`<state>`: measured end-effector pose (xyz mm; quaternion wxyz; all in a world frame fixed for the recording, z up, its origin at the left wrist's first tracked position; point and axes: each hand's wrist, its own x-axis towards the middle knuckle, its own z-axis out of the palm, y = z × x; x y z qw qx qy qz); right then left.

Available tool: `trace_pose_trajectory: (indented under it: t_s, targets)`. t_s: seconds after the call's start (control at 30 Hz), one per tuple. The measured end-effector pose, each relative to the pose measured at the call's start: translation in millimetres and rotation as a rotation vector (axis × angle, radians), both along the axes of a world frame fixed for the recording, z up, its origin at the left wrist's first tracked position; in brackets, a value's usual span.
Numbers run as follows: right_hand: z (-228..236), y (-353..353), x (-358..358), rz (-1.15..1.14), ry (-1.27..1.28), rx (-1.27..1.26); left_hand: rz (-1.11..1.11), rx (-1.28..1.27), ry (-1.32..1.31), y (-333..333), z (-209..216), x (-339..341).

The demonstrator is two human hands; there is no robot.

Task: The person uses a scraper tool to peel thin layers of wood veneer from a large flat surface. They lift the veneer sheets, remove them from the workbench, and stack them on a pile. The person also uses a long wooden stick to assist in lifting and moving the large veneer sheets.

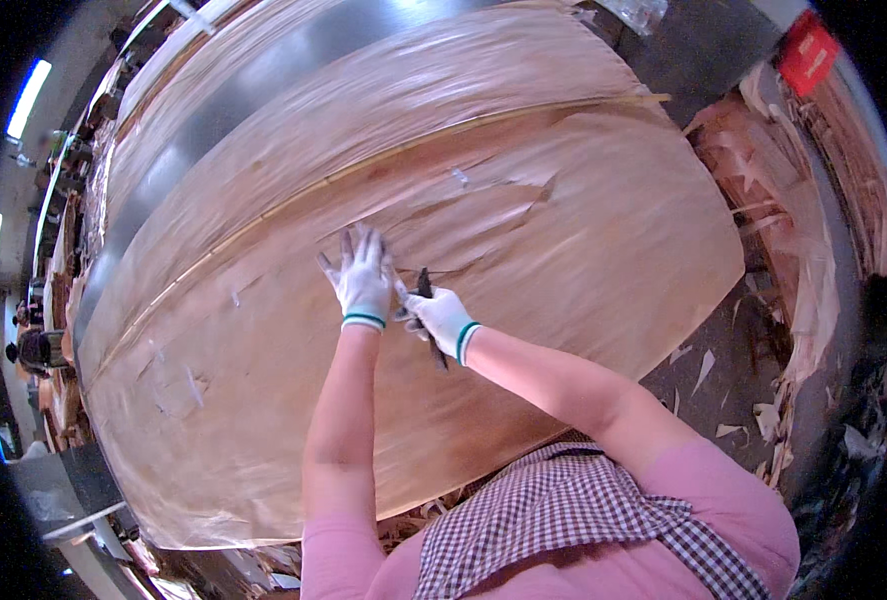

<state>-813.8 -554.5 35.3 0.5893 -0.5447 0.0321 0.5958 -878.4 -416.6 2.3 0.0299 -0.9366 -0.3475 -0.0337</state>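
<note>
A large thin sheet of tan wood veneer (563, 300) spreads across the work surface before me, wrinkled, with a ragged split (523, 205) beyond my hands. My left hand (363, 272), in a white glove with a green-edged cuff, lies on the veneer with its fingers spread. Close beside it, my right hand (441, 315), gloved alike, is closed around a slim black tool (424, 283). One end of the tool sticks up past the fingers and the other shows below the hand; its exact kind is unclear. Small pale strips (195, 388) stick to the sheet at several spots.
A long thin wooden strip (383, 158) lies across the veneer on the far side. Behind it runs a shiny grey metal band (253, 115). Stacked veneer (763, 230) with torn edges stands at the right, below a red sign (808, 55). Scraps (703, 370) litter the floor.
</note>
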Motion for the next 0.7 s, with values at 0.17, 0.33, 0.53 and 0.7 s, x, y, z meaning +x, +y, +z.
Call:
trace_pose_trajectory:
  t_s: [0.17, 0.33, 0.53, 0.7]
  targets:
    - [-17.1, -2.5, 60.5, 0.460, -1.366, -0.071, 0.074, -0.084, 0.055, -9.3, -0.8, 5.3]
    - [15.3, -71.6, 170.7, 0.153, -0.630, -0.022, 0.242, -0.247, 0.122, -18.2, 31.8, 40.7]
    - [-3.0, -65.8, 245.4, -0.171, -0.247, 0.036, -0.306, -0.300, -0.270, -84.4, 22.2, 185.5]
    - [-1.5, -89.3, 245.2, -0.026, -0.339, -0.070, -0.311, -0.230, -0.077, -103.3, 4.8, 204.0]
